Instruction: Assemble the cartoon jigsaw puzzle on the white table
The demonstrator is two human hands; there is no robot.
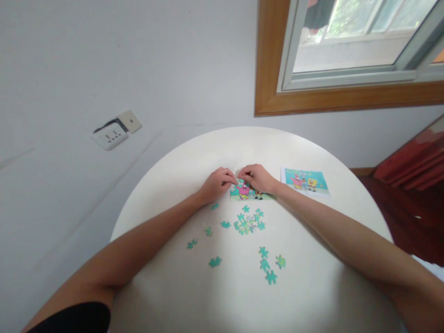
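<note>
A partly assembled jigsaw puzzle [243, 191] lies on the round white table, showing a pink cartoon figure and other characters. At its upper left edge is my left hand [219, 184], closed, its index finger and thumb gripping the puzzle's border. My right hand [257, 177] is bent over the top edge, fingers pinched together and partly covering the picture. Whatever sits between those right fingertips is hidden. Just below the puzzle is a heap of loose puzzle pieces [249, 223], mostly turquoise, some overlapping.
Single pieces lie scattered nearer me, such as a turquoise piece [215, 262] and a greenish-yellow piece [280, 261]. A printed reference picture [305, 181] rests beyond my right forearm. The white table [166, 296] meets a wall with a socket [110, 135] and a wood-framed window [343, 101].
</note>
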